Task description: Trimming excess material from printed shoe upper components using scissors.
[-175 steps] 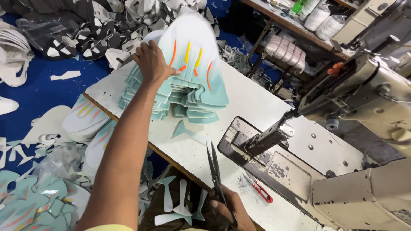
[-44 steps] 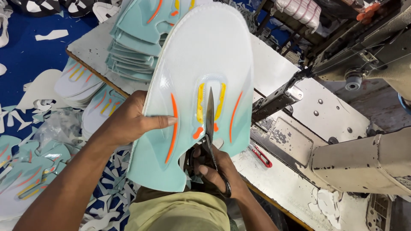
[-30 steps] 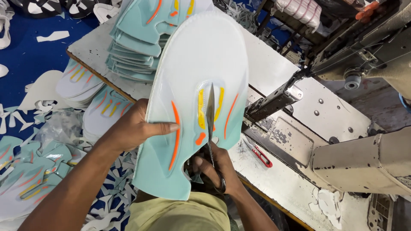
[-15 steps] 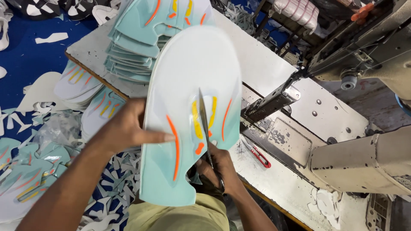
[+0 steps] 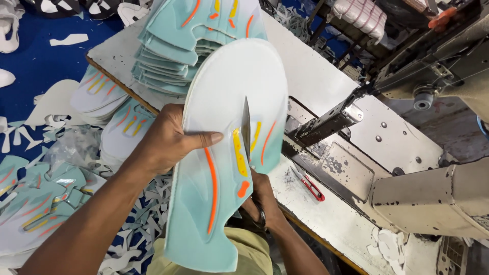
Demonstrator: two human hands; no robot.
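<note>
**Blade inside the panel, thumb close to the cut line**

Left hand [image 5: 163, 140] clamped shut on the mint-and-white shoe panel [image 5: 229, 147], thumb laid flat across its face, fingers hidden behind. Right hand [image 5: 262, 201] closed round the scissors [image 5: 246, 132], handles buried in the palm, blade standing up through the middle of the panel between the yellow and orange stripes. Panel held in the air, tilted, above the near edge of the bench [image 5: 316, 76] and over the lap.

Risks, as judged from here:
- Thumb tip near the blade; a slip toward the left would likely nick it.
- Soft, unsupported sheet; could buckle under the blade and pull the cut off the stripe line.
- Cannot tell how far the blades are parted; only one edge shows.
- A forward lunge would carry the tip toward the metal arm of the sewing machine [image 5: 331, 119], just beyond the panel's right edge.

Room and edges:
- Stack of matching panels [image 5: 168, 56] just behind the held one, near its upper rim; little space that way.
- Red thread snips [image 5: 309, 183] lying on the bench just right of the right hand.
- Open air toward the body and lower left, over the offcuts [image 5: 127, 244] on the blue floor [image 5: 35, 61].
</note>
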